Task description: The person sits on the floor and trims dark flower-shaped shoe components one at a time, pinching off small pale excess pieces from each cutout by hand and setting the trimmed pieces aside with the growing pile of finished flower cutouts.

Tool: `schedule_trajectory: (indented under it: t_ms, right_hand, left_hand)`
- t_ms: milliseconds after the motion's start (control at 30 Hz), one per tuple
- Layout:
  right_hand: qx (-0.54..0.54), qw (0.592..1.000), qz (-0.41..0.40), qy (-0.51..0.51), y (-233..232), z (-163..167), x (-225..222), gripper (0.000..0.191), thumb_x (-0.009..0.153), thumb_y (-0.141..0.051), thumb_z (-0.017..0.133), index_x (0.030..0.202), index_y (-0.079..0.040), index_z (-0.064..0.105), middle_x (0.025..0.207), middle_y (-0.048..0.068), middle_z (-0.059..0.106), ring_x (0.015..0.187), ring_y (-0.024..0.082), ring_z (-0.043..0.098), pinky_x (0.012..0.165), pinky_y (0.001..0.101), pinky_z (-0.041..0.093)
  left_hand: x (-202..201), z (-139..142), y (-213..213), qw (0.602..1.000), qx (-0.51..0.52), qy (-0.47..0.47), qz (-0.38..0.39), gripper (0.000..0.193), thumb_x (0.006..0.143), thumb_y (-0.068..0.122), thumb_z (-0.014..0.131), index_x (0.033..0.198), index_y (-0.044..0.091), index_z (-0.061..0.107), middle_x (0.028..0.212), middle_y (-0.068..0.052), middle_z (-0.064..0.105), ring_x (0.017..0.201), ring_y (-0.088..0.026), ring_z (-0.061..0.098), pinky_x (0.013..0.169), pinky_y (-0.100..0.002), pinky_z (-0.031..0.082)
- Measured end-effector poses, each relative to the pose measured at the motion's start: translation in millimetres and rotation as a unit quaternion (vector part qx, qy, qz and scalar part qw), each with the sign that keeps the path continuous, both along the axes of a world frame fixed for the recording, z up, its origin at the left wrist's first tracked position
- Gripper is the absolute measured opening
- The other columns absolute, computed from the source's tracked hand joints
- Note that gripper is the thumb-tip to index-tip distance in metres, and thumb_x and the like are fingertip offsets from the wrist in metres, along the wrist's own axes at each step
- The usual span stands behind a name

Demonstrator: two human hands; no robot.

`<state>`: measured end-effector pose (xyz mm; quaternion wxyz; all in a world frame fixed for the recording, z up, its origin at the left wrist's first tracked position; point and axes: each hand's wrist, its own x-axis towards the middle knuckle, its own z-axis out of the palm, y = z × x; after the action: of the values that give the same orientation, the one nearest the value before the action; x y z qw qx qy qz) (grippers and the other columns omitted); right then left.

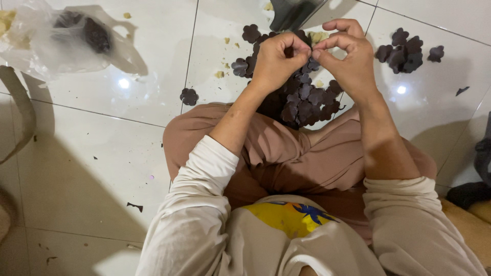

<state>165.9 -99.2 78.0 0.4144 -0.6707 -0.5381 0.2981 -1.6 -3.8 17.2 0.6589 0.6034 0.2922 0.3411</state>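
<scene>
- Left hand [276,59] and right hand [348,56] meet fingertip to fingertip above the big pile of dark flower-shaped pieces [307,97] on the white tile floor [102,138]
- Both hands curled nearly shut, pinching one small dark piece [290,51] between them; most of it hidden by fingers
- Judgement: works best with a light, steady pinch close over the pile
- Pieces look thin, matte, lobed like petals; a smaller heap [404,51] lies right, one stray piece [188,96] left
- Crinkled clear plastic bag [46,41] far left; pale crumbs [220,74] on glossy tile
</scene>
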Motion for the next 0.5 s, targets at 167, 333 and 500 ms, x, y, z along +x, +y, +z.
schedule_trajectory:
  t_ms: [167, 333, 500]
  right_hand:
    - [0.003, 0.998, -0.012, -0.065, -0.3, -7.4, -4.0, 0.005, 0.094, -0.006, 0.078, 0.098, -0.007, 0.075, 0.137, 0.004, 0.061, 0.132, 0.022, 0.058, 0.113, 0.0373, 0.048]
    - [0.025, 0.991, -0.006, -0.134, -2.5, -14.0, -6.0, 0.005, 0.095, -0.004, 0.077, 0.097, -0.006, 0.072, 0.137, 0.006, 0.062, 0.133, 0.026, 0.054, 0.114, 0.0402, 0.045]
    - [0.044, 0.986, 0.000, -0.158, -2.7, -20.9, -7.4, 0.008, 0.097, -0.003, 0.073, 0.098, -0.005, 0.065, 0.135, 0.008, 0.059, 0.131, 0.027, 0.054, 0.112, 0.0409, 0.046]
  left_hand:
    - [-0.9, 1.9, -0.9, 0.999, 0.037, -0.002, 0.013, 0.004, 0.084, 0.004, 0.077, 0.085, 0.003, 0.074, 0.083, -0.001, 0.070, 0.070, -0.006, 0.064, 0.064, -0.023, 0.053]
    - [-1.4, 4.9, -0.9, 0.998, 0.056, 0.016, 0.022, 0.004, 0.083, 0.003, 0.077, 0.081, 0.004, 0.073, 0.081, 0.000, 0.068, 0.069, -0.006, 0.063, 0.062, -0.022, 0.053]
    - [-2.0, 11.8, -2.4, 0.995, 0.092, 0.010, 0.041, 0.007, 0.079, 0.001, 0.078, 0.079, 0.003, 0.071, 0.077, -0.001, 0.065, 0.067, -0.008, 0.061, 0.061, -0.024, 0.051]
